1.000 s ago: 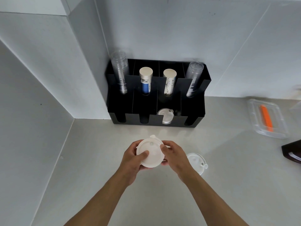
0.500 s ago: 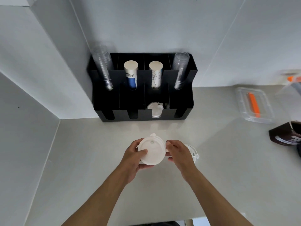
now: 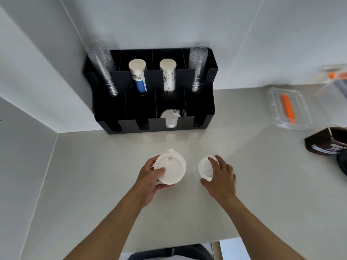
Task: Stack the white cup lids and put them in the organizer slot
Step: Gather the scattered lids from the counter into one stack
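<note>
Left hand grips the lid stack; right hand is spread over a single lid.

We see the left hand [image 3: 149, 182] closed on a stack of white lids [image 3: 171, 168], thumb on top and fingers beneath, held just above the counter [image 3: 93, 184]. The right hand [image 3: 219, 177] is open, fingers resting over a loose lid [image 3: 204, 168] lying on the counter beside the stack. Behind them, the black organizer [image 3: 150, 102] stands against the wall; one front slot already holds lids [image 3: 170, 118].
</note>
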